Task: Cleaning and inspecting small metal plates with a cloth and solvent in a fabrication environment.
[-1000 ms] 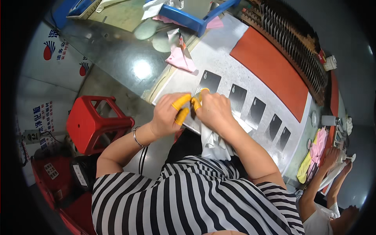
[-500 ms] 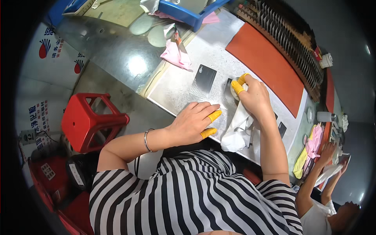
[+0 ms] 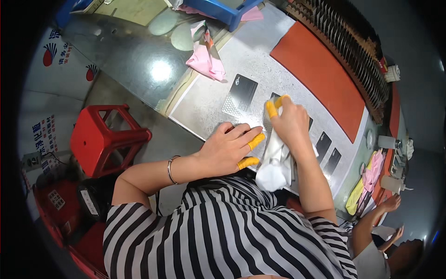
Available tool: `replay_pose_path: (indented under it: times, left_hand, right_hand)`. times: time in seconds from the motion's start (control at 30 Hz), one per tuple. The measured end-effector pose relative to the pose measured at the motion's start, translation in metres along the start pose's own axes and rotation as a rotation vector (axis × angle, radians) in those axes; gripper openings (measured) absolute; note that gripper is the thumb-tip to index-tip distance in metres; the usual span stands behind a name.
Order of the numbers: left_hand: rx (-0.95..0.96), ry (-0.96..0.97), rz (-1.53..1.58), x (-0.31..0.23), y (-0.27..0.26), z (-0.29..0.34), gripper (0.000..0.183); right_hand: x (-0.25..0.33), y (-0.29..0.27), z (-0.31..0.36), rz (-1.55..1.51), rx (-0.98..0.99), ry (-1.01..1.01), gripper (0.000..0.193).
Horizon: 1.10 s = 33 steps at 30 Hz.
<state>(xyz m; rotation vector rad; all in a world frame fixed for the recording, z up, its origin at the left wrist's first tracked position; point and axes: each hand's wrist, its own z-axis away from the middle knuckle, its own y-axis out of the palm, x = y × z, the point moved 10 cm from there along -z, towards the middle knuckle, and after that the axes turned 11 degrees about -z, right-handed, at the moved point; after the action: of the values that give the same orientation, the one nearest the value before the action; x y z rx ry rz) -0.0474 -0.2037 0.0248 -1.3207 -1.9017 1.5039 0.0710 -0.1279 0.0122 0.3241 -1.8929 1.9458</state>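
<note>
My right hand, with yellow finger cots on thumb and forefinger, is closed on a bunched white cloth. It presses the cloth down beside a dark card, mostly hidden by the hand. Nearer the table's front edge, my left hand rests with its fingers stretched out, holding nothing visible; two of its digits wear yellow cots. A black and silver card lies flat just beyond it. To the right of my right forearm lie two more dark cards, one farther and one nearer.
An orange-red mat borders the pale work sheet, with a slotted rack behind. A pink cloth and blue frame lie at far left. A red stool stands left; a co-worker's hand is at right.
My right hand has moved a little toward me and left with the cloth, uncovering more of the cards at right. My left hand has hardly moved. The co-worker's hands have shifted.
</note>
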Motion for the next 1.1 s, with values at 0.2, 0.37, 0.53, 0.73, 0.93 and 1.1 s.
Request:
replay_pose_path:
  times: [0.2,0.37,0.53,0.73,0.93,1.1]
  left_hand:
    - [-0.235,-0.101,0.175,0.018,-0.015,0.006,0.033]
    - [-0.191,-0.170,0.200,0.022,-0.028,0.008,0.036]
    - [-0.196,-0.183,-0.008,0.045,-0.043,0.023,0.036]
    - [-0.165,-0.106,-0.079,0.047,-0.028,0.025,0.033]
    - [-0.238,-0.094,-0.039,0.058,-0.032,0.035,0.030]
    - [-0.427,-0.453,0.336,0.087,-0.035,0.042,0.028]
  right_hand:
    - [0.013,0.012,0.052,-0.079,0.118,-0.021,0.026]
    - [0.023,-0.002,0.070,-0.164,0.310,-0.059,0.027]
    - [0.049,-0.022,-0.001,-0.168,0.138,-0.120,0.030]
    - [0.062,0.022,-0.057,-0.142,0.045,-0.162,0.026]
    - [0.084,0.050,0.002,-0.199,0.138,-0.226,0.024]
    - [0.065,0.045,0.065,-0.306,0.418,-0.173,0.027]
